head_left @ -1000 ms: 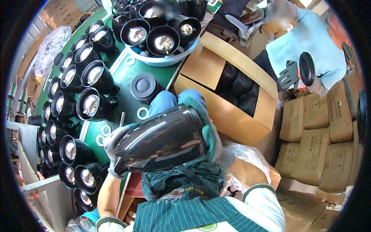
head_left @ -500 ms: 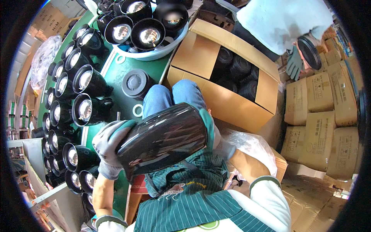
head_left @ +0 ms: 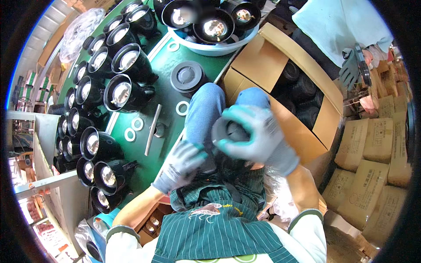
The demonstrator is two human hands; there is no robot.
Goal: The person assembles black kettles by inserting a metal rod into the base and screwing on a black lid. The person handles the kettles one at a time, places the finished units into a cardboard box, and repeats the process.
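Note:
My gloved right hand [head_left: 263, 136] closes its teal-tipped fingers around a dark round cap [head_left: 236, 130], blurred by motion, above my lap. Beneath it a black jug [head_left: 212, 161] sits between my thighs, mostly hidden by my hands and apron. Low at the jug's side is my gloved left hand [head_left: 182, 165], its fingers bent against the dark body and slightly smeared. On the green table, closest to my left knee, lies a short stack of dark grey round caps [head_left: 188, 76]. White rings [head_left: 182, 108] and a metal rod [head_left: 153, 130] lie near it.
Rows of black jugs with shiny insides [head_left: 120, 94] fill the table's left side. A pale blue basin [head_left: 210, 49] holds more. An open carton [head_left: 263, 65] of dark round parts stands right of my knees. Beyond are stacked cartons [head_left: 366, 193] and another person's gloved hand [head_left: 349, 70].
The black jug has gone from lying tilted across both hands to sitting in my lap. My right hand now has a dark round cap. The view has shifted left.

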